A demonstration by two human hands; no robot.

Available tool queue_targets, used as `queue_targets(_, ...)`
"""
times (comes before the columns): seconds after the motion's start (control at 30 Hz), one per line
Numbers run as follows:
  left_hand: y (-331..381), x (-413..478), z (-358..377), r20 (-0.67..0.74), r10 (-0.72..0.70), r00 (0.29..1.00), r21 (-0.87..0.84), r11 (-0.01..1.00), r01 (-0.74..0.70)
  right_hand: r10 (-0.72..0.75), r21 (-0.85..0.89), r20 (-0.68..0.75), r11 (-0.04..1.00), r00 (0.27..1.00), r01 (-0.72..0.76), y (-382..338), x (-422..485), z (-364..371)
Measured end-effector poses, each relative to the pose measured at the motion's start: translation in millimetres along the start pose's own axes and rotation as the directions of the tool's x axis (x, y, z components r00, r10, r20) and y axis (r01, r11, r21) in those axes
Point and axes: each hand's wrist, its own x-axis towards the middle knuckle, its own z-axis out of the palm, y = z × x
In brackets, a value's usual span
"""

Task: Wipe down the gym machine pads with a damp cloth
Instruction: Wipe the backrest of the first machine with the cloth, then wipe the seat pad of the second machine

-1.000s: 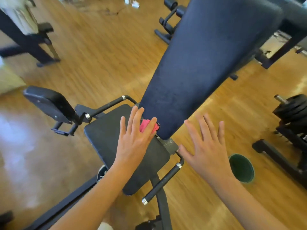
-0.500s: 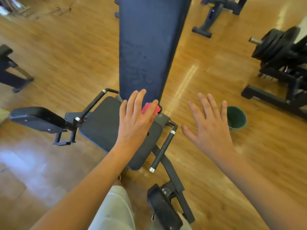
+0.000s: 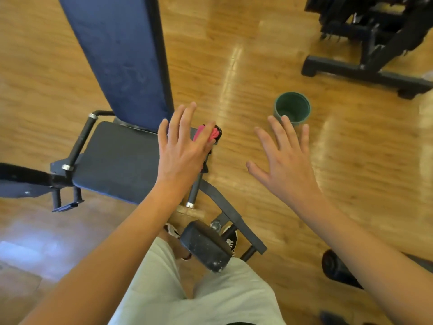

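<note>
**Left hand flat on pink cloth at seat pad's right edge, right hand spread in air**

Nearest: pale shorts (image 3: pixel 210 299) at bottom of frame, 1 dark shoe (image 3: pixel 230 239) showing past them on the wood floor (image 3: pixel 257 66). Just in front of the shorts is a worn black roller pad (image 3: pixel 206 247) on the machine frame.

Left hand (image 3: pixel 185 146): back up, fingers straight and close together, laid flat over a pink cloth (image 3: pixel 207 133). The cloth pokes out under the thumb and index finger. The cloth sits at the right edge of the seat pad (image 3: pixel 117 160), just beside the foot of the back pad (image 3: pixel 121 57). Cannot tell if it touches pad or frame there.

Right hand (image 3: pixel 288 160): fingers spread wide, palm down, holding nothing, above the floor and well apart from the machine.

Seat pad is dark grey, with 1 black grip bar (image 3: pixel 80 139) on its left side and 1 (image 3: pixel 194 191) on its right, below the left wrist. A black arm pad (image 3: pixel 21 181) sticks out at far left.

Further: blue back pad rises tilted toward the top of frame, surface mottled. A green cup (image 3: pixel 293 107) stands upright on the floor, just past the right fingertips.

Farthest: black weight machine (image 3: pixel 365 55) at top right, blurred.
</note>
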Motion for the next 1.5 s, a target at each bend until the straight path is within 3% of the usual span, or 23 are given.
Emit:
queue_targets(0.23,34,11,16,0.031,0.150,0.988,-0.143,0.979,-0.144,0.216,-0.045,0.024,0.976,0.976,-0.214,6,-46,1)
queue_targets(0.43,70,22,26,0.000,0.337,0.941,-0.319,0.892,-0.320,0.467,-0.102,-0.003,0.880,0.884,-0.465,-1,-92,-11)
queue_targets(0.73,168,20,-2,-0.088,0.604,0.792,-0.488,0.667,-0.563,0.793,-0.162,-0.045,0.594,0.608,-0.788,-8,-206,-33)
queue_targets(1.07,327,-30,-35,-0.245,0.771,0.588,-0.579,0.370,-0.727,0.951,-0.123,-0.127,0.267,0.282,-0.956,10,-350,-55)
queue_targets(1.5,536,-127,-93,-0.314,0.830,0.462,-0.615,0.193,-0.765,0.990,-0.108,-0.126,0.045,0.059,-0.993,69,-539,-75)
